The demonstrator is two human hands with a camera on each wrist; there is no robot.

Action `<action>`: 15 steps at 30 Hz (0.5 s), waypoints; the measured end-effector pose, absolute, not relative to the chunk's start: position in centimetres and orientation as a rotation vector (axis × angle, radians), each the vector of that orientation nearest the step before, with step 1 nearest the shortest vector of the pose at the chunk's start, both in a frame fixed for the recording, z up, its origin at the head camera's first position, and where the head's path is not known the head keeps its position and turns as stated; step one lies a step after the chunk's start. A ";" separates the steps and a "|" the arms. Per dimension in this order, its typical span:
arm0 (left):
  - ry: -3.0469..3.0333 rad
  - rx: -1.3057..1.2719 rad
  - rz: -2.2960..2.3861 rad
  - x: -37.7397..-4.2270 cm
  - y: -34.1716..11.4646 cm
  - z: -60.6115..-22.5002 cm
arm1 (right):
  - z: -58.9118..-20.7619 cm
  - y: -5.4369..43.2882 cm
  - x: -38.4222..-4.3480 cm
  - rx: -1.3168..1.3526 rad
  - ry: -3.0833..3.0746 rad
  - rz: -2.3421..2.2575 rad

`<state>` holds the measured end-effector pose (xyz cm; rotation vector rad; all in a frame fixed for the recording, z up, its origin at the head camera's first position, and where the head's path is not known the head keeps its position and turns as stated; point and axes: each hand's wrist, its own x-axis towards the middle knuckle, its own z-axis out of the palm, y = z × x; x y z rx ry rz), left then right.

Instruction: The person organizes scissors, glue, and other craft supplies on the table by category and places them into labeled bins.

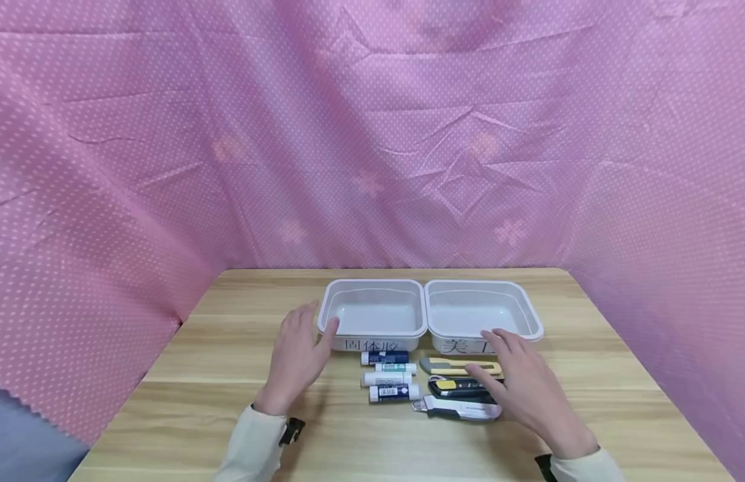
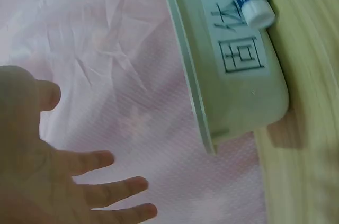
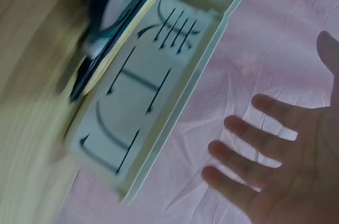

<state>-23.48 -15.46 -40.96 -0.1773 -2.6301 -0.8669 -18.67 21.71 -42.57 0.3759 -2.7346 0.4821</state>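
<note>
My left hand (image 1: 296,355) hovers with spread fingers at the near left corner of the left white bin (image 1: 372,338), holding nothing. Above the utility knives, my right hand (image 1: 525,381) is spread too, its palm bare in the right wrist view. Several glue sticks (image 1: 389,393) lie stacked in a column before the left bin. To their right are three utility knives: a yellow one (image 1: 435,366), a black and yellow one (image 1: 459,386) and a white and black one (image 1: 462,408). The right hand's fingers overlap the right ends of these knives in the head view.
The right white bin (image 1: 483,335) stands against the left one, both with printed labels on their front walls. Under everything is a wooden table (image 1: 185,395). Pink dotted cloth (image 1: 372,154) hangs behind and along both sides.
</note>
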 end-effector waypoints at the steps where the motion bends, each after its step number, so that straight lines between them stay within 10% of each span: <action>1: -2.620 -0.167 -0.904 -24.0 -15.7 -41.0 | -42.5 21.3 -18.9 0.413 -2.722 0.491; 15: -2.508 0.022 -1.433 -27.4 -16.4 -43.9 | -42.3 14.5 -21.6 0.899 -2.647 0.374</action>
